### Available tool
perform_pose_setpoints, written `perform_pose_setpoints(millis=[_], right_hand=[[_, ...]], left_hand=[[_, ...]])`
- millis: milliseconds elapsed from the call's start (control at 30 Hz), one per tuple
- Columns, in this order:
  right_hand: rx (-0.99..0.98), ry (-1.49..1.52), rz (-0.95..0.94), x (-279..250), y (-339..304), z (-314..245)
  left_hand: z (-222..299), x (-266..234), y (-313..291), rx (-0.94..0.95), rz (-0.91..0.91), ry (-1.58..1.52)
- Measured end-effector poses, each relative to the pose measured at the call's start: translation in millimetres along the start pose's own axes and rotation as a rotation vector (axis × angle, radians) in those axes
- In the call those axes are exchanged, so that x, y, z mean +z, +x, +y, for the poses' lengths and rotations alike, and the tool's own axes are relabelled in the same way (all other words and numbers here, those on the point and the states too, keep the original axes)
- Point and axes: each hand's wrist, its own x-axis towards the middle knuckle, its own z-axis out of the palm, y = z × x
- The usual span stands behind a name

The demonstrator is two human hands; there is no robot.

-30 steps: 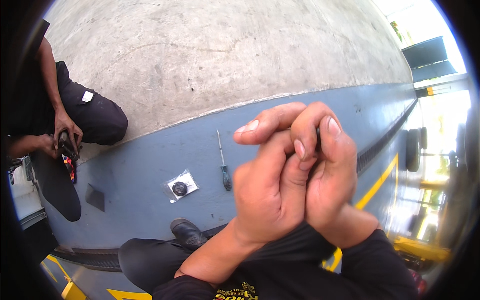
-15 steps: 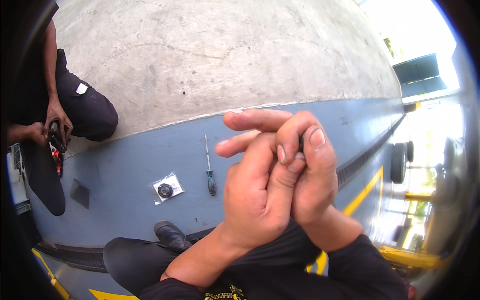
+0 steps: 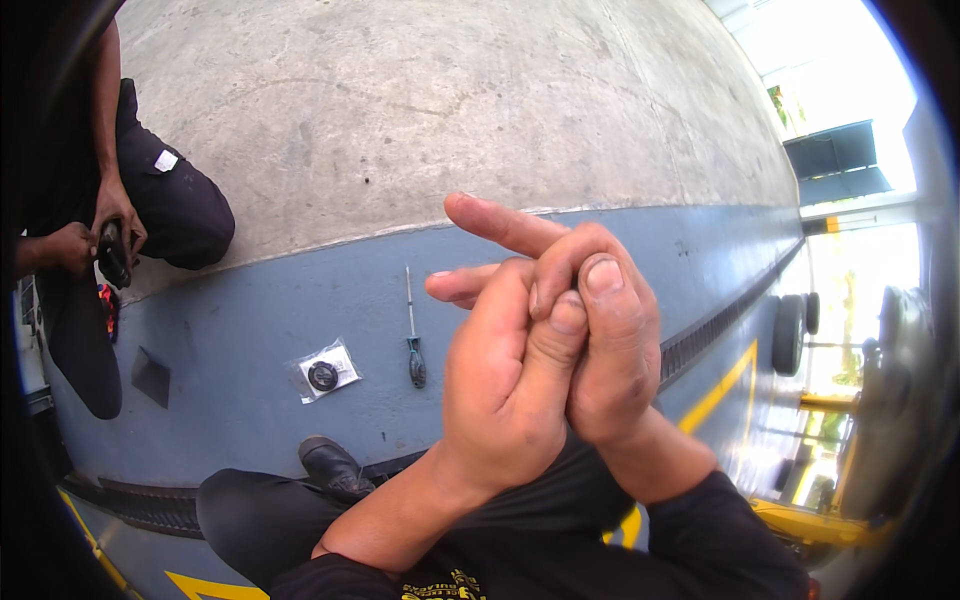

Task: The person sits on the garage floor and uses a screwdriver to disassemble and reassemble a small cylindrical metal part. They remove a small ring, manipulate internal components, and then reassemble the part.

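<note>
My left hand and my right hand are pressed together in front of me, above my lap. Both thumbs point up side by side, with curled fingers closed against them. Two fingers stretch out to the left behind the left hand. Whatever is pinched between the hands is hidden by the fingers. On the blue-painted floor beyond my left forearm lies a screwdriver, its shaft pointing away from me. Left of it, a round black part rests on a clear plastic bag with white paper.
At the left a person in dark clothes sits holding a dark object in both hands. A dark flat diamond-shaped piece is on the floor near that person. A floor grate runs along the right, with tyres beyond.
Both hands have shifted slightly left and tightened together. The dark bit seen between the fingers earlier is now covered. The other person has raised the dark object a little.
</note>
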Motion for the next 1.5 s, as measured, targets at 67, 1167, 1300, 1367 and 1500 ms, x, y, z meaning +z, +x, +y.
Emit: perform_pose_setpoints(millis=[67, 1167, 1300, 1367, 1500], right_hand=[[0.015, -0.024, 0.007, 2, -1, -1], [0.422, 0.068, -0.328, -61, 13, 3], [0.438, 0.287, -0.302, -63, 7, 16], [0.458, 0.328, -0.305, -62, 6, 18], [0.505, 0.419, -0.248, -60, 2, 25]], left_hand=[[3, -1, 2, -0.024, 0.013, 0.002], [2, -43, 42, -0.46, -0.367, 0.096], [5, -42, 41, -0.468, -0.402, 0.096], [2, -40, 39, -0.467, -0.386, 0.042], [-8, -37, 36, -0.455, -0.351, 0.041]])
